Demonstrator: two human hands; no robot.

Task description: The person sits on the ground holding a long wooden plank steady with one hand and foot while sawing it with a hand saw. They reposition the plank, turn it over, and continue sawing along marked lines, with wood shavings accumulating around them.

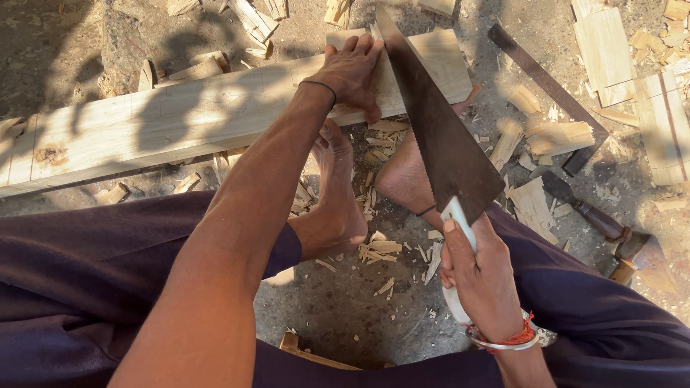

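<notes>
My left hand presses flat on top of a long pale wooden plank that lies across the ground, fingers spread over its far edge. My right hand grips the white handle of a dark-bladed hand saw. The saw's blade runs up and away to the plank's right end, just right of my left hand. My bare feet rest on the ground under the plank.
Wood chips and offcuts litter the dirt ground. A long dark metal bar lies at the right. A wooden-handled tool sits at the lower right. Stacked pale boards are at the far right.
</notes>
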